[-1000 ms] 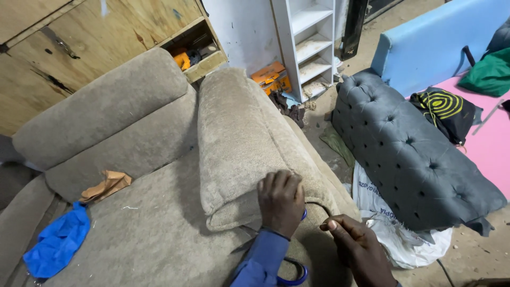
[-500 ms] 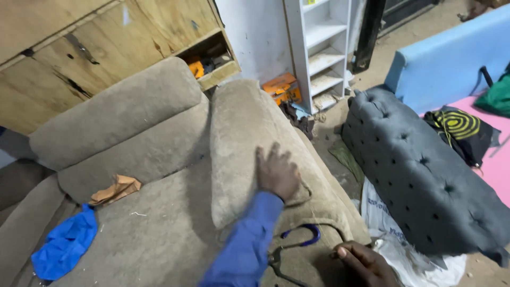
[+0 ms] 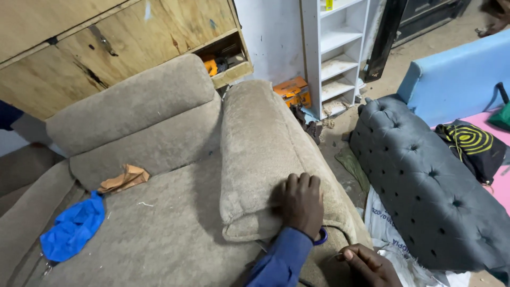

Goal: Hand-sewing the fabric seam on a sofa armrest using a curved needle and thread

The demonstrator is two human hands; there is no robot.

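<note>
A beige upholstered sofa armrest (image 3: pixel 260 138) runs up the middle of the view, beside the sofa's back cushion (image 3: pixel 133 101). My left hand (image 3: pixel 302 204), in a blue sleeve, lies flat on the near end of the armrest, fingers together, pressing the fabric. A blue scissor handle (image 3: pixel 321 237) shows just beside that wrist. My right hand (image 3: pixel 369 266) is at the bottom edge, fingers curled against the sofa's side fabric. Whether it grips anything is hidden.
A blue cloth (image 3: pixel 71 228) and crumpled brown paper (image 3: pixel 123 178) lie on the seat. To the right are a grey tufted cushion (image 3: pixel 430 186), a blue panel (image 3: pixel 451 79) and a black-and-yellow bag (image 3: pixel 473 143). A plywood cabinet (image 3: pixel 106 37) and white shelf (image 3: pixel 334 53) stand behind.
My left hand slid up the armrest, then back to its near end. My right hand dropped toward the bottom edge. The view shifted slightly.
</note>
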